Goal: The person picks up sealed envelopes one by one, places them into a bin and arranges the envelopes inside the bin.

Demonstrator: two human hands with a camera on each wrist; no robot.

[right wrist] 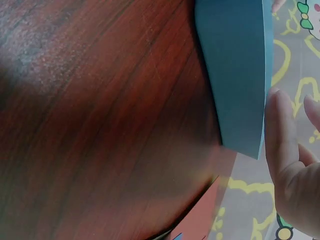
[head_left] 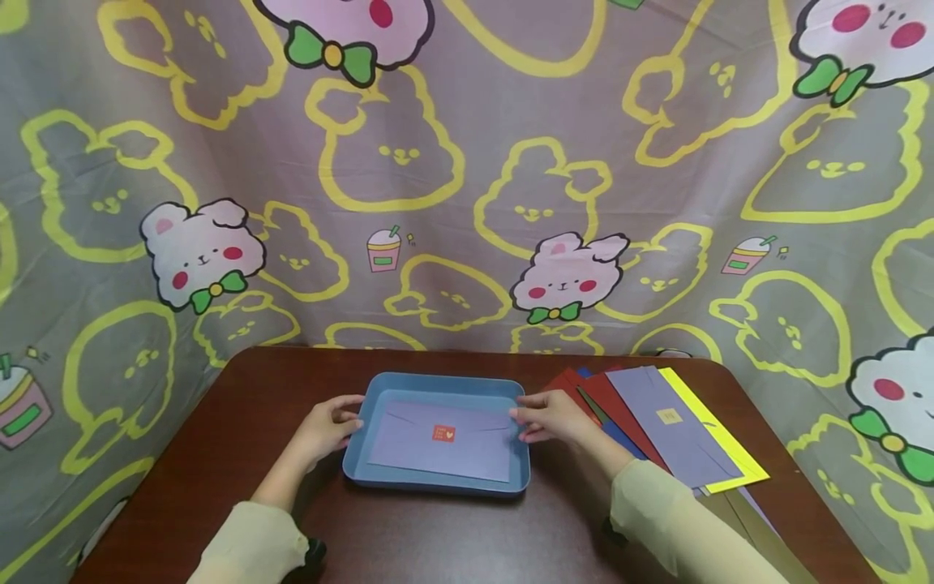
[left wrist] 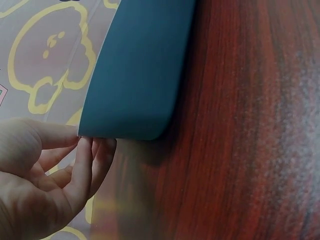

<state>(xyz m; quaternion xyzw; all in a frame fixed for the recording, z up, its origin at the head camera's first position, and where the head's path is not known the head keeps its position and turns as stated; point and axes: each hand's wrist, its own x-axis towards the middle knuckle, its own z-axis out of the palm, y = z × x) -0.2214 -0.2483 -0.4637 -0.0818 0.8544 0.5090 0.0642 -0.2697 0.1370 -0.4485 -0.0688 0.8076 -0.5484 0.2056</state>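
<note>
A blue rectangular tray (head_left: 438, 489) stands on the table, with a lilac envelope (head_left: 409, 446) lying in it. The envelope carries a red square sticker with a white heart. My left hand (head_left: 330, 428) is at the tray's left end; in the left wrist view its thumb and fingers (left wrist: 82, 172) pinch the tray's edge. On the other end, my right hand (head_left: 552, 418) reaches over the rim beside the envelope's right end. Its fingers (right wrist: 281, 130) look fairly straight in the right wrist view, the thumb side partly cut off. Whether they touch the envelope is unclear.
Right of the tray lies an overlapping pile of envelopes: red (head_left: 609, 388), blue, lilac (head_left: 667, 438), yellow (head_left: 718, 438) and brown (head_left: 751, 527). The dark wooden table (head_left: 445, 539) ends at a patterned cloth (head_left: 467, 268) behind and at the sides.
</note>
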